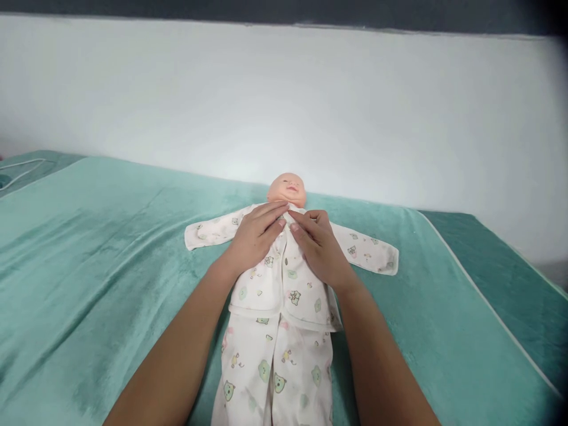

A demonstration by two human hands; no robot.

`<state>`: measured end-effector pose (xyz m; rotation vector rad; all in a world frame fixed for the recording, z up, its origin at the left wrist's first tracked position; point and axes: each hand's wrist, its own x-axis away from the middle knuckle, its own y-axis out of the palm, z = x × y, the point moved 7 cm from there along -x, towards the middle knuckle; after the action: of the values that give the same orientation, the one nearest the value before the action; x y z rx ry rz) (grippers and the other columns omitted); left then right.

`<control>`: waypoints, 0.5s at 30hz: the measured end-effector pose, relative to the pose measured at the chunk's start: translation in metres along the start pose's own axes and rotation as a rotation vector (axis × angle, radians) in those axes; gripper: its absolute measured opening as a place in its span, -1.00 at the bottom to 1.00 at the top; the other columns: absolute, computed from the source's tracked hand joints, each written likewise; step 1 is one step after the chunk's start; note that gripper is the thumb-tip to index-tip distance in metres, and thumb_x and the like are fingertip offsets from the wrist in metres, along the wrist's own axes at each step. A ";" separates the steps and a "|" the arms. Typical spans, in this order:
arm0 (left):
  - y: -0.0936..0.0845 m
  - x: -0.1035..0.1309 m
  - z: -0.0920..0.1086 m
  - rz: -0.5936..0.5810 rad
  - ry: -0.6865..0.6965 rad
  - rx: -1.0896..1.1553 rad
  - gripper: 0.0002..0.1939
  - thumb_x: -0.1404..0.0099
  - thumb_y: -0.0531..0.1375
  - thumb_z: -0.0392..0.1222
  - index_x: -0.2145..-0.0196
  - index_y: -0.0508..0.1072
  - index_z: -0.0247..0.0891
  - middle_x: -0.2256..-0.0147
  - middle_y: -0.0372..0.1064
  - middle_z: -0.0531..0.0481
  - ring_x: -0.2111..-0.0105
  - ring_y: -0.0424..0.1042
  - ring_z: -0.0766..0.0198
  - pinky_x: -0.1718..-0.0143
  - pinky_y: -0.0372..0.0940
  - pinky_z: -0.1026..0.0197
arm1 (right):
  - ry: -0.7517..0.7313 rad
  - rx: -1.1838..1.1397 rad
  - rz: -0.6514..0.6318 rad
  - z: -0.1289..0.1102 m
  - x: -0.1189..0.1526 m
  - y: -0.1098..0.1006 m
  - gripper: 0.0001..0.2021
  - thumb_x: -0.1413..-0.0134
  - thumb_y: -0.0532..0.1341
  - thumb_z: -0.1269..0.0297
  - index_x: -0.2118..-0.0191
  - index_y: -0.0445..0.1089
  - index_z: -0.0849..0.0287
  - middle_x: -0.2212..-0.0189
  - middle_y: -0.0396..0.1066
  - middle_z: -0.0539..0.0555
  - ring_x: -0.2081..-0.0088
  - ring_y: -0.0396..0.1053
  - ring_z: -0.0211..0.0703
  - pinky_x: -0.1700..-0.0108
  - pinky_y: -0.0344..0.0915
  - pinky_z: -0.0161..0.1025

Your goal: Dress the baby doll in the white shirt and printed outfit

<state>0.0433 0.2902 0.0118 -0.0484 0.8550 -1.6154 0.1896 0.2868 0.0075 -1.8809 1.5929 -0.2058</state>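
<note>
A baby doll (287,188) lies on its back with its head toward the wall, dressed in a white baby shirt (261,290) printed with small animals. Its sleeves stretch out to both sides, and the front edges meet along the middle. Matching white baby pants (302,373) cover the legs. Just below the doll's chin, my left hand (256,234) pinches the shirt's neckline with thumb and fingers. My right hand (320,245) grips the opposite edge of the neckline, its thumb and index finger close to the left fingertips. Whatever fastener is there is hidden by my fingers.
A green plush blanket (133,236) with wrinkles lies under the doll. Darker green cloth (483,260) shows beyond its white-edged right side. A pale wall (284,100) rises behind the doll's head. At the far left lies a thin white cord or loop (26,168).
</note>
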 end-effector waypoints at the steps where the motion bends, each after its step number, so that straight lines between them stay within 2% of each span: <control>1: 0.000 0.000 0.000 0.001 0.009 -0.001 -0.60 -0.49 -0.01 -0.07 -0.19 0.41 -0.09 -0.26 0.30 0.02 -0.29 0.21 0.20 -0.35 0.10 0.04 | 0.010 -0.020 0.019 0.002 0.000 -0.001 -0.59 -0.36 0.05 0.00 -0.18 0.41 -0.03 0.08 0.23 0.14 -0.06 0.24 -0.03 -0.14 0.25 0.00; 6: -0.001 -0.001 -0.001 0.010 0.008 0.028 -0.62 -0.48 0.02 -0.08 -0.15 0.44 -0.10 -0.20 0.36 0.00 -0.26 0.25 0.19 -0.32 0.13 0.03 | 0.018 -0.015 0.079 0.000 0.003 -0.004 -0.66 -0.33 0.08 0.05 -0.07 0.45 0.01 0.05 0.27 0.14 0.05 0.32 -0.05 0.09 0.34 -0.06; 9: -0.006 0.003 -0.001 0.061 -0.007 0.118 -0.65 -0.46 0.06 -0.08 -0.10 0.47 -0.10 -0.19 0.38 -0.02 -0.24 0.27 0.17 -0.30 0.15 0.03 | 0.030 0.104 0.166 -0.020 0.011 -0.017 -0.79 -0.29 0.13 0.12 0.10 0.42 0.07 0.09 0.32 0.12 0.17 0.34 -0.10 0.22 0.30 -0.14; 11: -0.014 0.007 -0.001 0.139 -0.032 0.191 -0.69 -0.44 0.08 -0.09 -0.04 0.50 -0.12 -0.14 0.42 -0.04 -0.20 0.32 0.17 -0.26 0.20 0.06 | 0.045 0.242 0.176 -0.040 0.020 -0.023 -0.85 -0.26 0.15 0.16 0.27 0.33 0.10 0.21 0.35 0.08 0.30 0.32 -0.15 0.32 0.22 -0.18; 13: -0.023 0.012 0.000 0.210 -0.065 0.236 -0.72 -0.43 0.08 -0.10 0.03 0.53 -0.14 -0.08 0.46 -0.04 -0.13 0.38 0.18 -0.21 0.24 0.09 | 0.079 0.386 0.043 -0.058 0.030 -0.017 -0.79 -0.25 0.15 0.19 0.40 0.22 0.10 0.38 0.34 0.03 0.45 0.23 -0.21 0.43 0.10 -0.21; 15: -0.030 0.017 0.001 0.234 -0.116 0.250 -0.75 -0.42 0.10 -0.08 0.11 0.54 -0.16 0.01 0.50 -0.03 -0.02 0.43 0.19 -0.12 0.29 0.12 | 0.105 0.502 -0.113 -0.069 0.040 -0.007 -0.76 -0.22 0.16 0.22 0.45 0.15 0.10 0.46 0.30 0.00 0.53 0.14 -0.25 0.49 -0.02 -0.23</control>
<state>0.0144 0.2744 0.0213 0.1293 0.5439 -1.4714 0.1702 0.2243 0.0530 -1.5812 1.3420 -0.6954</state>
